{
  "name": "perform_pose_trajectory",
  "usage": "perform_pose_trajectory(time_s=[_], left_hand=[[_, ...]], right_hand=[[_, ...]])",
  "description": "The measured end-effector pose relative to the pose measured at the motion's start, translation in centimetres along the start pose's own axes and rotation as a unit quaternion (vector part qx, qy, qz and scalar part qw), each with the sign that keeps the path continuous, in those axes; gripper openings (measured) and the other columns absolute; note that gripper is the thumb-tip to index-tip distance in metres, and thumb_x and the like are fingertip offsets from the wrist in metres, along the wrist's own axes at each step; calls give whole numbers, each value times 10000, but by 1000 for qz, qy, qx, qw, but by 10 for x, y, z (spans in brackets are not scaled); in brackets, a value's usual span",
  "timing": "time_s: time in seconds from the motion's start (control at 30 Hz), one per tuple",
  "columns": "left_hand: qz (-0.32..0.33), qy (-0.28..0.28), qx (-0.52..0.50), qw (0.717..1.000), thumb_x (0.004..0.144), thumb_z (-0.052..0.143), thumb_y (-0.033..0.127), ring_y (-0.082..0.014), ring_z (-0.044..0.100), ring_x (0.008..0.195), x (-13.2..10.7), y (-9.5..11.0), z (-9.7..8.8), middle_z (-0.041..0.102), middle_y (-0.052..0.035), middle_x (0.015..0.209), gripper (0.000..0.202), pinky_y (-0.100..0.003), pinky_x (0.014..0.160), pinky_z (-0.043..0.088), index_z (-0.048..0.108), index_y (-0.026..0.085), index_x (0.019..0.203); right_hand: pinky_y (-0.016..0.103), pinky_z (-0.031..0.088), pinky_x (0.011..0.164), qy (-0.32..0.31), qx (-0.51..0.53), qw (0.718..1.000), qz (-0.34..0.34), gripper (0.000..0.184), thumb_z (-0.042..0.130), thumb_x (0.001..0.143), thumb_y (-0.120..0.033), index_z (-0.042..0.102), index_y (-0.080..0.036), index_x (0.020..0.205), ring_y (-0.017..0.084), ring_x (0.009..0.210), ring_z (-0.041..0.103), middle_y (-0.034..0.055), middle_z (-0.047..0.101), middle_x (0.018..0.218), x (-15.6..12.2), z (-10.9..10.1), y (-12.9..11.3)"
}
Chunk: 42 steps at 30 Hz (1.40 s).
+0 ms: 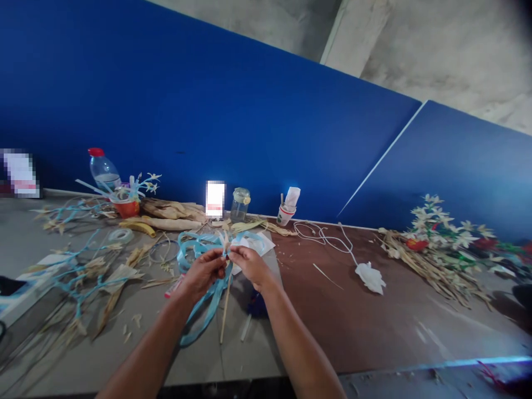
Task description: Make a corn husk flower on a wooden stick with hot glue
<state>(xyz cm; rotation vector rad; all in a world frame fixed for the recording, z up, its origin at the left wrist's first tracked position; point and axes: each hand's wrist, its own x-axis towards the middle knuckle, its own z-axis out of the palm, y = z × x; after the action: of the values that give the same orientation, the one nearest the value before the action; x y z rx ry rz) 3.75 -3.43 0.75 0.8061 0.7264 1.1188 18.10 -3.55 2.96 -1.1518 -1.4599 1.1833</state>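
Observation:
My left hand (205, 271) and my right hand (251, 266) meet over the table, the fingertips of both closed in a pinch. Between them stands a small pale flower (225, 239), apparently of dried husk, its base in my left fingers. Light blue ribbon (203, 313) runs at the fingertips and trails in loops behind and below the hands; my right fingers pinch it at the flower's base. Below the hands a thin tan stick (225, 316) slants downward; whether it joins the flower is hidden by the fingers.
Blue-stemmed husk flowers (78, 277) lie at the left. Along the blue partition (249, 111) stand a plastic bottle (103, 169), a red bowl (127, 208), a glass jar (240, 205) and a paper cup (286, 215). A white cord (324, 235) and a white flower bunch (444, 227) are at right.

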Motion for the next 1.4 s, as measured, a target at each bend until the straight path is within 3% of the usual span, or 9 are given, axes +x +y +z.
perform_pose_trajectory(time_s=[0.07,0.17,0.33,0.53,0.67,0.83,0.97,1.1,1.4], left_hand=[[8,10,35,999,598,735,212,-46,462,409,1,-2,0,558,28,568,227,-168,412,339,642,134,790],[22,40,95,994,613,716,231,-51,462,399,2,-5,1,550,30,543,225,-168,399,310,648,132,802],[42,68,143,987,610,710,245,-53,446,404,3,-9,3,551,30,534,237,-169,403,301,654,127,808],[62,75,144,985,593,724,248,-70,460,418,1,-8,6,541,35,513,238,-180,426,335,647,130,785],[76,110,149,980,576,712,222,-75,447,409,1,-10,10,519,45,467,201,-180,416,326,632,140,742],[121,128,163,971,545,670,146,-77,420,446,1,-14,15,521,52,499,143,-186,447,341,627,162,680],[174,143,236,945,587,637,152,-101,431,546,-1,-18,18,529,30,557,33,-190,502,348,609,156,604],[188,144,288,928,628,618,160,-108,422,554,-2,-20,18,519,27,556,29,-190,501,329,601,158,605],[140,89,200,966,617,684,201,-156,547,668,-5,-17,25,628,-12,690,143,-222,602,429,673,176,757]], right_hand=[[262,475,675,-7,29,999,33,162,595,707,-303,646,-168,782,147,679,599,3,657,698,4,5,6],[240,447,587,36,35,997,64,142,611,666,-280,617,-152,728,127,580,549,-9,614,630,3,5,13],[272,442,682,112,-77,991,6,132,613,648,-260,602,-150,719,163,708,578,18,640,718,0,2,13],[290,453,750,96,-111,989,-31,108,578,680,-220,593,-154,764,181,795,608,47,661,820,-9,6,-2],[272,475,697,94,-107,989,-32,196,586,714,-295,600,-162,858,179,802,615,54,661,875,-14,11,-4],[310,457,763,155,-199,966,-55,304,600,733,-425,619,-175,906,217,868,616,83,672,903,-14,18,0],[319,439,781,181,-258,948,-48,335,556,773,-469,630,-161,883,235,858,628,110,682,873,-11,20,1],[313,436,748,184,-280,942,-35,341,554,775,-480,629,-157,854,237,810,635,114,689,831,-7,20,3],[274,431,695,206,-252,944,-52,223,512,808,-369,617,-174,787,192,748,622,77,678,782,-6,16,6]])
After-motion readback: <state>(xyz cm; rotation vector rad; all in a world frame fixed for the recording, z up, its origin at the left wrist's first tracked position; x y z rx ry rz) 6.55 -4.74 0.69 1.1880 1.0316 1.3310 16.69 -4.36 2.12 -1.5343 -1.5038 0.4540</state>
